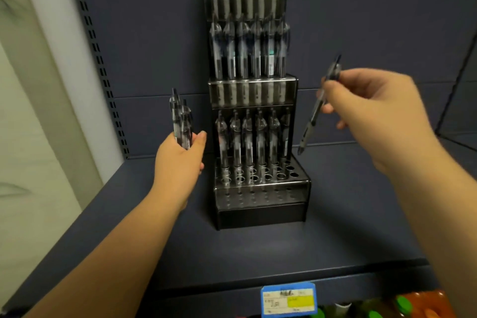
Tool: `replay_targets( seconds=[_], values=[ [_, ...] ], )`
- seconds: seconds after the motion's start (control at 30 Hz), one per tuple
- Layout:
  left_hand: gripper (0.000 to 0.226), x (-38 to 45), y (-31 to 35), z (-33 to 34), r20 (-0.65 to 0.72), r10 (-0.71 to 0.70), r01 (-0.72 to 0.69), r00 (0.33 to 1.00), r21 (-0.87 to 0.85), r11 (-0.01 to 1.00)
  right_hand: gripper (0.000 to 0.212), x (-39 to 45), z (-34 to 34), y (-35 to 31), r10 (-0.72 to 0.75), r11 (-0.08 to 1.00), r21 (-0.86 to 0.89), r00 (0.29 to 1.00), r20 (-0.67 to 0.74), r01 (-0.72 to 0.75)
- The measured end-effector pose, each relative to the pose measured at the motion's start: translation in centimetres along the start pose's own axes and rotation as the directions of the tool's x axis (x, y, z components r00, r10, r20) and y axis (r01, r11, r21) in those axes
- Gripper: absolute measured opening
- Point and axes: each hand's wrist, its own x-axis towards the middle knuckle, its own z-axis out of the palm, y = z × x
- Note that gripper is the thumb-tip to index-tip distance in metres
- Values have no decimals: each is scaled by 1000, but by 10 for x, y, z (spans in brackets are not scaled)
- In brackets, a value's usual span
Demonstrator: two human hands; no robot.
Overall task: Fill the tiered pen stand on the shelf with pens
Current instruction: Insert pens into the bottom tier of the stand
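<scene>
A dark tiered pen stand stands on the grey shelf, against the back panel. Its upper tiers hold rows of clear pens. In the lowest tier several pens stand in the back holes, while the front holes show empty. My left hand is just left of the stand, closed around a small bunch of upright pens. To the right of the stand, my right hand pinches a single pen, tilted with its tip down near the stand's right side.
A perforated upright rail runs down the left of the shelf bay beside a pale wall. A blue and yellow price label sits on the shelf's front edge. Colourful goods show on the shelf below at the bottom right.
</scene>
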Motion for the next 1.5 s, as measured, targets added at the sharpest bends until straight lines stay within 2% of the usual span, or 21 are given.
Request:
replay_targets(
  seconds=[0.17, 0.3, 0.37, 0.5, 0.73, 0.87, 1.13, 1.4, 1.5],
  values=[
    [25, -8, -6, -4, 12, 84, -84, 996, 190, 978, 10, 1, 7, 14, -16, 998, -58, 995, 101, 22],
    [26, -12, -6, -10, -4, 109, -104, 994, 264, 959, 12, 6, 11, 19, 7, 993, -119, 983, 182, 15],
    [25, -11, -7, -13, -14, 123, -115, 992, 266, 957, 11, 8, 13, 21, 35, 988, -153, 970, 242, 3],
    [23, -7, -10, -19, -45, 113, -100, 993, 232, 968, 16, 13, 14, 21, 80, 972, -235, 960, 268, -15],
    [29, -6, -11, -19, -55, 119, -100, 991, 264, 959, 24, 17, 17, 3, 129, 875, -480, 926, 355, 62],
    [28, -4, -12, -18, -56, 111, -93, 992, 252, 963, 22, 11, 21, 13, 191, 845, -531, 893, 408, 62],
    [26, -2, -15, -19, -33, 99, -89, 995, 231, 969, 23, 1, 21, 23, 200, 845, -533, 897, 395, 47],
    [21, -7, -11, -17, -14, 58, -56, 998, 116, 992, 29, -5, 9, 16, 203, 818, -572, 895, 397, 69],
    [21, -9, -9, -19, -11, 42, -41, 999, 92, 995, 27, -19, 11, 0, 99, 835, -540, 937, 334, 105]
  ],
)
